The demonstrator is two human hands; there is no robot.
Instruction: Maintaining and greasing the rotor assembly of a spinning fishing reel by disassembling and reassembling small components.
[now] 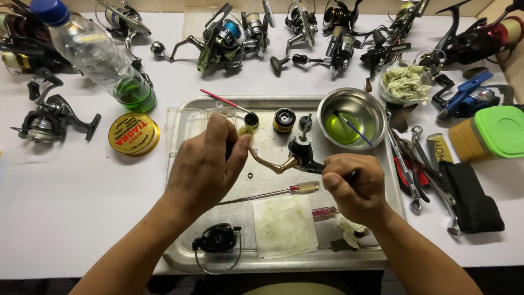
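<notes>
My left hand (206, 164) is closed around the knob end of a gold crank handle (273, 163), which runs right to a black fishing reel body (302, 151). My right hand (353, 186) grips the dark lower part of that reel body. Both hands hover over a metal tray (360, 255). On the tray lie a clear-handled screwdriver (295, 189), a stained white cloth (284, 225), a black reel part with a wire bail (217, 240), a gold-and-black spool (284, 119) and a small black cap (251, 119).
A steel bowl (352, 117) holds green liquid and a blue brush. A plastic bottle (93, 52) with green liquid and a round yellow tin (134, 134) sit left. Several fishing reels (229, 38) line the back. Wrenches and pliers (417, 169) and a green-lidded container (491, 134) lie right.
</notes>
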